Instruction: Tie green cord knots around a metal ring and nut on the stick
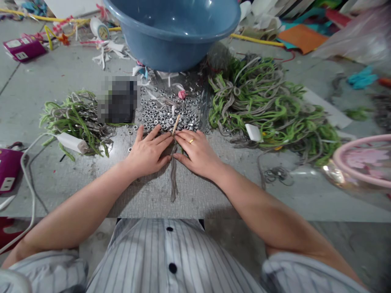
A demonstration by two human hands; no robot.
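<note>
My left hand (148, 151) lies palm down on the grey table (61, 77), its fingers stretched toward a heap of small metal nuts (166, 110). My right hand (197, 151), with a gold ring on one finger, rests beside it, fingertips meeting the left ones. A thin wooden stick (176, 125) stands up between the fingertips of both hands. From under the hands a bundle of grey-green cords (174, 177) runs down toward me. What the fingertips pinch is too small to name.
A blue plastic basin (174, 32) stands behind the nuts. Tangled green and grey cords lie in a big pile at the right (269, 101) and a smaller one at the left (76, 118). A pink-rimmed basket (362, 162) sits far right; a white cable (27, 179) and a magenta box (8, 169) are at the left.
</note>
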